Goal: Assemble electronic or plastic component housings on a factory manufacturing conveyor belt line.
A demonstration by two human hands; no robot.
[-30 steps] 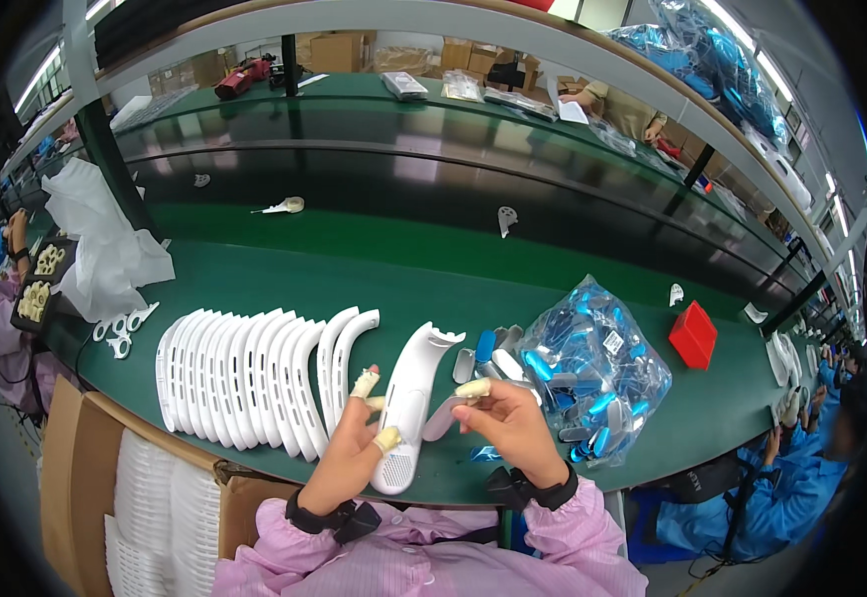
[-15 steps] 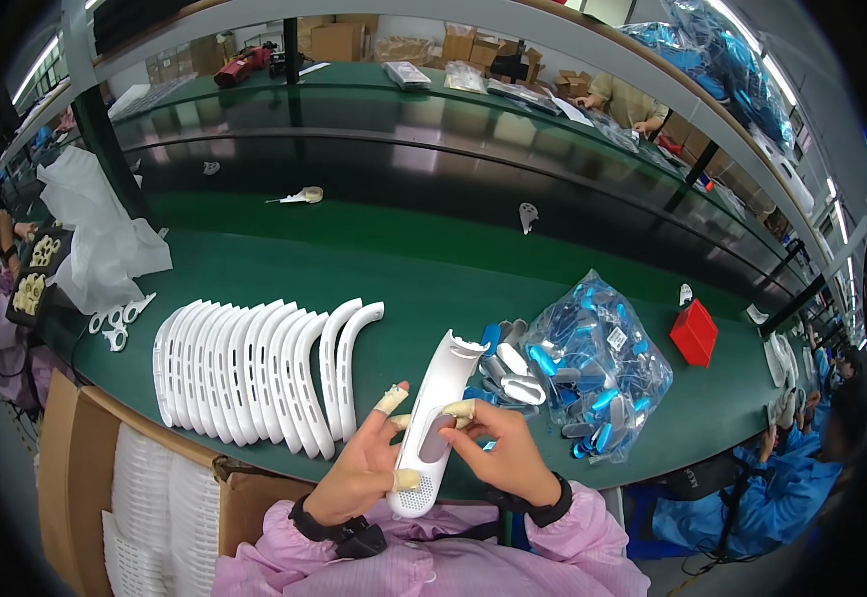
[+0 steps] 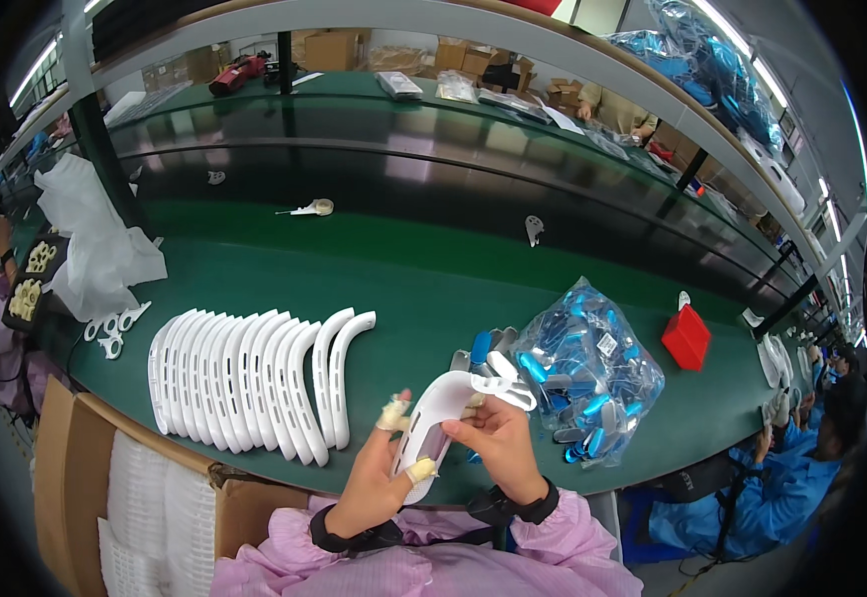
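Above the green table's [image 3: 433, 289] near edge, the left hand [image 3: 372, 480] holds a tilted, curved white plastic shell [image 3: 440, 400] between thumb and fingers; the right hand [image 3: 500, 448] grips its right side, thumb at a grey oval plate [image 3: 434, 441]. Similar white shells [image 3: 229, 378] line up toward the left edge, near a cardboard box [image 3: 63, 478].

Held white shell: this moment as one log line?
left hand: holds white shell; right hand: on same shell; nearby: slotted white parts, clear bag, red tray

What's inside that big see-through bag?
Inside the clear bag are small, rounded blue and grey pieces. Whatever lies beneath the top ones is covered, so I can't see it.
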